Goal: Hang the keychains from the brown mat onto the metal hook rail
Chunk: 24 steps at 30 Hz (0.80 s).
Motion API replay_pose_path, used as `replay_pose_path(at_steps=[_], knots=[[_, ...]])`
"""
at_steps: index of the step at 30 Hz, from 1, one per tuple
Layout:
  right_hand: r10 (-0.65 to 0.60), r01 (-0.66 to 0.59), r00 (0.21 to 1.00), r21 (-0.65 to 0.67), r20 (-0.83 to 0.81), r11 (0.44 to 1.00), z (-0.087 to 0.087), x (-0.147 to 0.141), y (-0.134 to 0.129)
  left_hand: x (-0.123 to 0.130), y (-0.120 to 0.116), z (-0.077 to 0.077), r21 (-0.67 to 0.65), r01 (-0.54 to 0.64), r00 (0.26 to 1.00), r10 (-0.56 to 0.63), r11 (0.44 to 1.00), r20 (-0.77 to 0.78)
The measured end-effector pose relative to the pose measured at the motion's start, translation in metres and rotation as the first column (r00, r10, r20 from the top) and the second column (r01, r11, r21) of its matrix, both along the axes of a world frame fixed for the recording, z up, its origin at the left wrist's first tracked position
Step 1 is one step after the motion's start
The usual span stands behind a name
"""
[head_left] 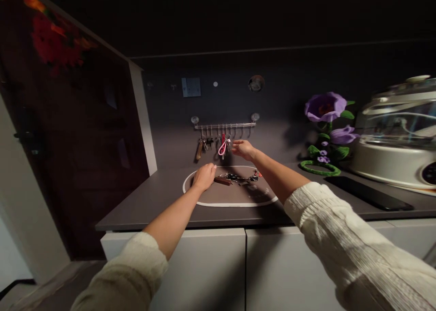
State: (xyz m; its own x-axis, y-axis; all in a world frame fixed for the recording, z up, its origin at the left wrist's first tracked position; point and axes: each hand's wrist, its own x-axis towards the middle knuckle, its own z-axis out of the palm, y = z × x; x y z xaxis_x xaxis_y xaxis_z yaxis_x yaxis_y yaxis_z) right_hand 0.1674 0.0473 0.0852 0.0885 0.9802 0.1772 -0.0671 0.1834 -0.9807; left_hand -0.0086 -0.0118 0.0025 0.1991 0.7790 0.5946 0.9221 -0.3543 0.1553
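Observation:
My right hand (242, 149) is raised beside the hanging keys, its fingers stretched toward a key ring with a pink strap (222, 147). That ring hangs from a clear hook rail (225, 126) on the wall. A brown key fob (199, 150) and several keys (208, 143) hang farther left on the rail. My left hand (204, 177) is low over the left part of a brown oval mat (218, 199), fingers curled and mostly hidden behind its back. Just right of it lie a brown leather fob (223, 181) and a dark bunch of keys (252, 178).
A black phone (369, 193) lies on the dark counter (146, 204) at the right. Behind it stand purple knitted flowers (326, 107) with a green ring base and a white appliance with a clear cover (395, 158). White cabinet doors (204, 265) are below; a shelf overhangs above.

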Motion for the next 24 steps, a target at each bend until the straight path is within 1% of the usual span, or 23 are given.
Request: replay_pose_path(at_steps=[6,10,13,15,19,22,24], knots=[[0.043,-0.044,0.999,-0.005,-0.020,0.999,-0.005,0.002,-0.010,0.002,-0.004,0.001,-0.018,-0.017,1.000,0.017,1.000,-0.010],[0.119,-0.119,0.992,0.002,-0.032,0.993,-0.013,0.003,-0.023,0.002,-0.005,0.001,0.010,-0.011,1.000,0.011,1.000,-0.021],[0.179,-0.178,0.984,0.027,-0.006,0.984,-0.021,0.003,-0.036,0.002,-0.007,0.000,0.013,-0.019,1.000,0.019,1.000,-0.020],[0.185,-0.188,0.981,0.045,0.055,0.981,-0.029,0.005,-0.045,0.003,-0.009,0.000,0.019,-0.019,1.000,0.019,1.000,-0.019],[0.155,-0.193,0.948,0.114,0.279,0.975,-0.048,0.009,-0.061,0.004,-0.014,0.001,0.035,-0.012,1.000,0.013,0.999,-0.024],[0.101,-0.197,0.897,0.185,0.429,0.963,-0.063,0.015,-0.068,0.004,-0.016,0.001,0.051,-0.005,1.000,0.007,0.999,-0.029],[0.040,-0.183,0.835,0.209,0.549,0.961,-0.070,0.019,-0.070,0.004,-0.016,0.000,0.064,0.003,0.999,-0.001,0.998,-0.034]])
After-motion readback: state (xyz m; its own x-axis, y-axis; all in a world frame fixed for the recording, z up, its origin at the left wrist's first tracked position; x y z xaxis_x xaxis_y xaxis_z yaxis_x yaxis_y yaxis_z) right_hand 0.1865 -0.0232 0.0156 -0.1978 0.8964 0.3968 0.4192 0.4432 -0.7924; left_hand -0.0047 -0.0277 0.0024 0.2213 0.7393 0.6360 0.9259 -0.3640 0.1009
